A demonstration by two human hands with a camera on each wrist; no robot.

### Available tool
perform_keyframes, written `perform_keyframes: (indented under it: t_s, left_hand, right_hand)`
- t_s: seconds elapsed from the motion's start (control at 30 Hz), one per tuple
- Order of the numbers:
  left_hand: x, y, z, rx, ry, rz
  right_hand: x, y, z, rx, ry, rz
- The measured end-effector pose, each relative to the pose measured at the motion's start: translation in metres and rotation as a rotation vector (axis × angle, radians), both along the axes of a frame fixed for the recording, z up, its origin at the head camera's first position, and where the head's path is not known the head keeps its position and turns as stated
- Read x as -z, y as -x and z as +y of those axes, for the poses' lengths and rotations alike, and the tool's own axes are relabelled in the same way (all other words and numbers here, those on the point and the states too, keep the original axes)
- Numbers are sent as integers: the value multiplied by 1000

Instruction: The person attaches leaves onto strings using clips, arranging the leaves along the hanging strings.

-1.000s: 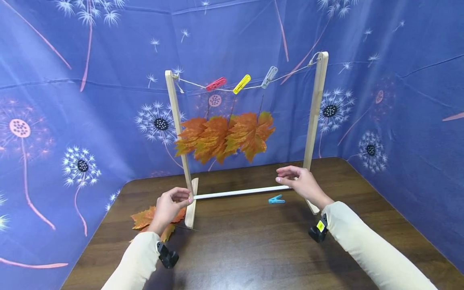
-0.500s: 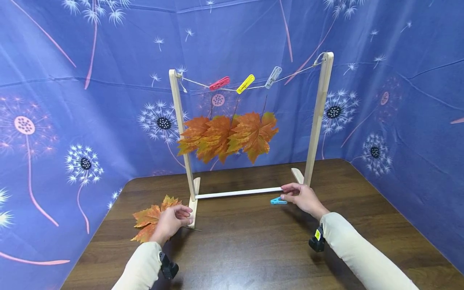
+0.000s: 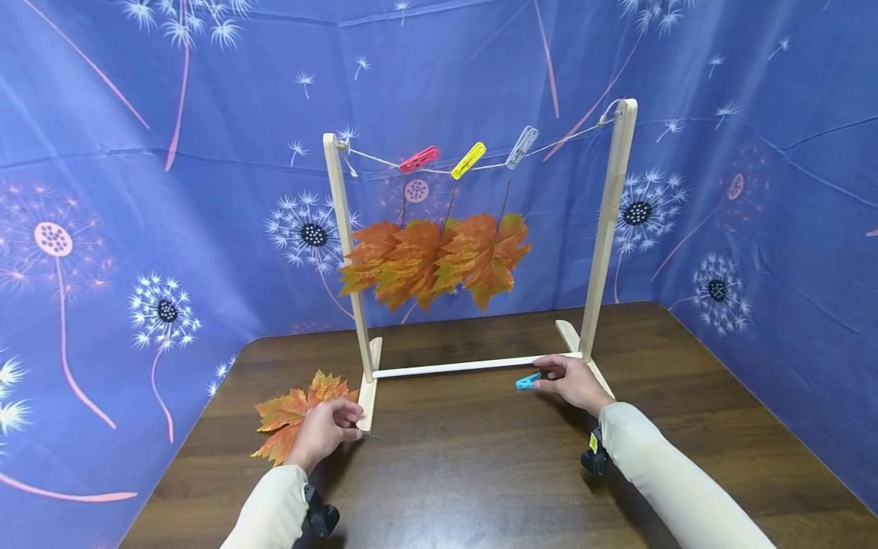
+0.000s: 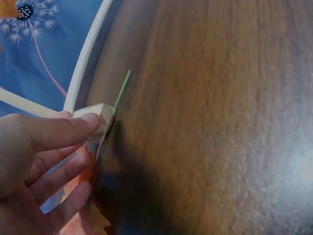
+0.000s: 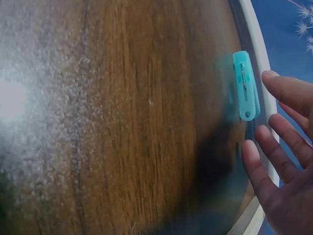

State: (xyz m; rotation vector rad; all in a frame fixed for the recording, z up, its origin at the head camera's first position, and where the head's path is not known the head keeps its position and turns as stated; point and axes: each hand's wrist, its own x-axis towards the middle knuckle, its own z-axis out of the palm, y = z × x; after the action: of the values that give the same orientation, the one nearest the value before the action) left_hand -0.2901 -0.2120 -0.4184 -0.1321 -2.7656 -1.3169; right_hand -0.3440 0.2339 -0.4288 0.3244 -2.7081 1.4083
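Note:
My left hand (image 3: pixel 321 435) hovers over an orange artificial maple leaf (image 3: pixel 284 415) lying on the table, by the stand's left foot. In the left wrist view, the leaf's thin stem (image 4: pixel 122 92) runs beyond the fingers, whose tips are apart and do not pinch it. My right hand (image 3: pixel 575 383) is beside a light-blue clothespin (image 3: pixel 527 381) on the table. Thumb and fingers lie spread just off the clothespin in the right wrist view, with a small gap between them.
A wooden stand with a left post (image 3: pixel 348 252), a right post (image 3: pixel 609 229) and a white crossbar (image 3: pixel 453 367) stands behind the hands. Red (image 3: pixel 419 158), yellow (image 3: pixel 469 160) and grey (image 3: pixel 522 147) clothespins hang maple leaves (image 3: pixel 483 255) from its string.
The left hand has moved from the crossbar's left end down toward the leaf's stem. The right hand has come down from the crossbar's right end to the blue clothespin.

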Motion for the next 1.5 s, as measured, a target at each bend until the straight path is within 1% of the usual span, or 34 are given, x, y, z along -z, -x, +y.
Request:
perform_keyframes:
  t_s: [0.07,0.17,0.27,0.37,0.47,0.6,0.67,0.77,0.87,0.97,1.1,1.2,1.37,1.5]
  left_hand:
    - [1,-2,-2,0,50,-1]
    - [3,-3,-3,5,163,15]
    - [4,-2,-5,0,258,34]
    - [7,-1,-5,-6,285,34]
    - [8,0,-4,14,314,48]
    - [7,0,0,48,387,84]
    - [6,0,1,56,420,101]
    - [6,-1,1,61,438,113]
    - [5,-1,2,67,436,106]
    - [5,1,2,92,433,121]
    - [5,6,2,100,436,133]
    - [3,8,3,99,446,115]
    - [1,7,4,109,461,86]
    - [1,7,3,106,461,94]
  right_hand:
    - [3,2,0,-17,-29,-4]
    - [7,5,1,-20,-71,-18]
    - [8,5,-1,-25,-123,-6]
    - [8,4,-3,-23,-162,3]
    - [10,3,-5,-5,-196,26]
    - [14,1,-7,8,-191,58]
    - [17,0,-9,5,-185,64]
    - [21,-1,-12,6,-178,63]
    - [21,-1,-14,22,-194,57]
    - [19,-1,-14,43,-229,58]
    - [13,-1,-16,45,-270,60]
    - [10,-1,-16,49,-292,38]
    - [12,-3,-16,61,-289,18]
    - [14,-2,-16,56,-265,33]
